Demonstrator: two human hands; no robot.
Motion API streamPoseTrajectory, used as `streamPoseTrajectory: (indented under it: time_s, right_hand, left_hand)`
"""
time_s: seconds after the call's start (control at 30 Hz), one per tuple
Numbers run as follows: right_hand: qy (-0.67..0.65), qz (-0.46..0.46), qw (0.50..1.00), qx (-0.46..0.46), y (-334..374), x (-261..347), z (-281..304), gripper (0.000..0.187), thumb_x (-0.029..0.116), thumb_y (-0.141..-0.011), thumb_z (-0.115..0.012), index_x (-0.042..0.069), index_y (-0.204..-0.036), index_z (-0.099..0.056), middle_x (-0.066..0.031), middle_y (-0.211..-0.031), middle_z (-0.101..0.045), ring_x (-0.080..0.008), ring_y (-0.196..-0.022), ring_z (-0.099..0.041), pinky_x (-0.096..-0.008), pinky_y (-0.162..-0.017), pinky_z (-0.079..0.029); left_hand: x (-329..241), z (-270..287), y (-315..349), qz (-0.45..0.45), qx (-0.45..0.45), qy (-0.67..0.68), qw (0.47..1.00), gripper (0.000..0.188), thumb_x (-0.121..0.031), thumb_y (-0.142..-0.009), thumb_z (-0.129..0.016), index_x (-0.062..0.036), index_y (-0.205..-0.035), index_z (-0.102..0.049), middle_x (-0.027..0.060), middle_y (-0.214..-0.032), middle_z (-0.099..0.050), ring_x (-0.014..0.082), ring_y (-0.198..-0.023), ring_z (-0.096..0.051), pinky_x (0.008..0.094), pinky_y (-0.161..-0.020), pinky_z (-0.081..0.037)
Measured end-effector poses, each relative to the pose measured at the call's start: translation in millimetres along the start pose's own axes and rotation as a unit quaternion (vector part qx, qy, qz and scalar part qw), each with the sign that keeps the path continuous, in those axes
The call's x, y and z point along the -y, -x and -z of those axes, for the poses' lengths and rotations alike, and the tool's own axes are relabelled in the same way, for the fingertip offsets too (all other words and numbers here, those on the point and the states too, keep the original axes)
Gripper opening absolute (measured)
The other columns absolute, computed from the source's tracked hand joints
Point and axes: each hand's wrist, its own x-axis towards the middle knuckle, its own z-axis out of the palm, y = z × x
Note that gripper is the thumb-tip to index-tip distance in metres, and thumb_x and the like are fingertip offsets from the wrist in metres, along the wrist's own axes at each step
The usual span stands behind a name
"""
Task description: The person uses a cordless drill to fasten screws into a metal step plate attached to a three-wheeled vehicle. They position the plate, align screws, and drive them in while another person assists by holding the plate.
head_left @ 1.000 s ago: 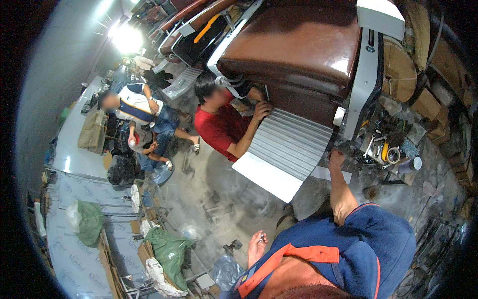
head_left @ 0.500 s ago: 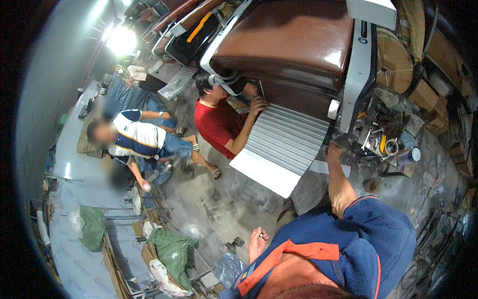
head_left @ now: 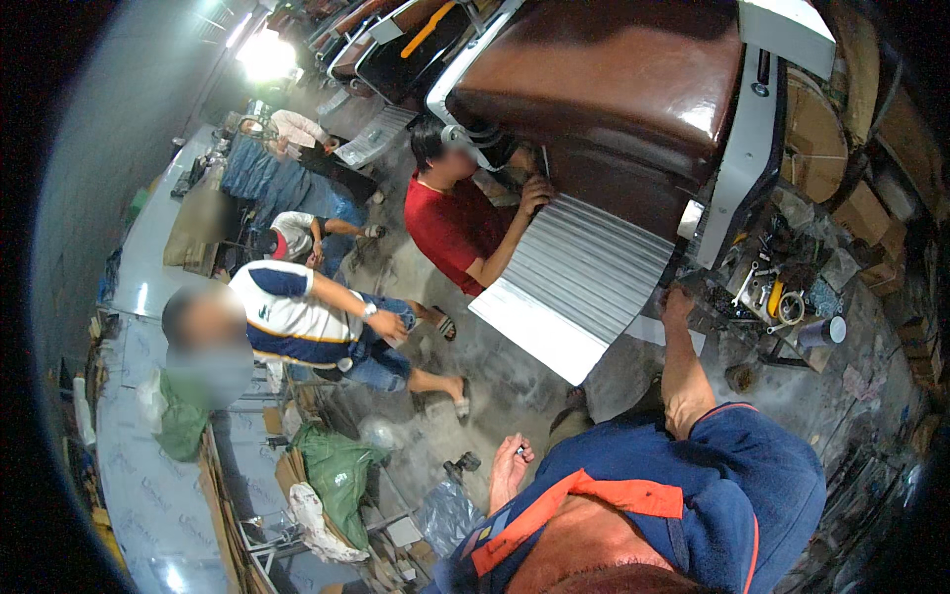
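A brown padded seat (head_left: 604, 84) in a grey metal frame (head_left: 749, 158) stands in front of me, with a ribbed metal footplate (head_left: 584, 267) sloping down from it toward me. My right hand (head_left: 677, 302) reaches to the plate's right edge, beside the frame's lower end; its fingertips are too dark to make out. Down by my body, my left hand (head_left: 510, 460) is closed round a small, partly hidden dark-and-shiny piece. Across the plate, a person in a red shirt (head_left: 450, 233) holds a thin rod-like tool (head_left: 544, 163) at the plate's far left corner.
Right of the frame, a low stand bears wrenches (head_left: 744, 285), a yellow-handled tool (head_left: 775, 295) and a white tub (head_left: 821, 332). A person in a white-and-navy shirt (head_left: 297, 315) walks at the left. Green sacks (head_left: 336, 475) and metal frames lie lower left.
The view has shifted, moving the seat rightward in the picture. The person in white and navy has come nearer, revealing another person sitting low behind. My hands stay nearly where they were.
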Motion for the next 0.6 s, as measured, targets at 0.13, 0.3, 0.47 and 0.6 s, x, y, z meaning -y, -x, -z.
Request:
streamPoseTrajectory:
  time_s: [0.13, 0.3, 0.47, 0.6]
  right_hand:
    - [0.037, -0.036, 0.998, -0.024, 4.8, 3.3, -2.0, 0.003, 0.009, -0.091, -0.060, 0.009, -0.092, -0.063, -0.0015, -0.080, -0.057, -0.0166, -0.070, -0.054, -0.0323, -0.063, -0.043]
    - [-0.054, -0.016, 0.998, -0.041, 22.4, 5.8, -10.3, 0.016, 0.006, -0.091, -0.060, 0.011, -0.077, -0.053, -0.0011, -0.073, -0.051, -0.0162, -0.060, -0.047, -0.0389, -0.056, -0.037]
    - [-0.029, 0.010, 0.999, -0.039, 37.4, 15.8, -16.9, 0.018, 0.005, -0.090, -0.063, 0.010, -0.079, -0.050, -0.0023, -0.070, -0.049, -0.0177, -0.055, -0.047, -0.0384, -0.050, -0.035]
    - [-0.014, 0.002, 1.000, -0.018, 45.0, 24.1, -17.0, 0.018, 0.006, -0.092, -0.062, 0.008, -0.079, -0.049, -0.0028, -0.069, -0.048, -0.0174, -0.053, -0.046, -0.0368, -0.047, -0.034]
  left_hand:
    - [2.8, 1.8, 0.6, 0.000, -0.014, 0.007, 1.000, 0.016, -0.018, -0.095, -0.067, -0.0118, -0.087, -0.054, 0.0050, -0.080, -0.059, 0.0159, -0.068, -0.053, 0.0308, -0.062, -0.043]
    - [5.0, 5.4, 0.8, -0.007, -0.016, 0.012, 1.000, 0.016, -0.018, -0.094, -0.068, -0.0124, -0.087, -0.055, 0.0048, -0.080, -0.060, 0.0164, -0.068, -0.054, 0.0309, -0.061, -0.043]
    - [8.9, 10.1, 2.2, -0.004, -0.004, 0.033, 0.999, 0.017, -0.019, -0.094, -0.069, -0.0128, -0.085, -0.056, 0.0048, -0.080, -0.061, 0.0163, -0.068, -0.055, 0.0306, -0.061, -0.044]
    - [10.1, 12.7, 2.1, -0.005, -0.003, 0.036, 0.999, 0.015, -0.019, -0.093, -0.070, -0.0130, -0.086, -0.058, 0.0046, -0.080, -0.062, 0.0159, -0.067, -0.055, 0.0304, -0.060, -0.044]
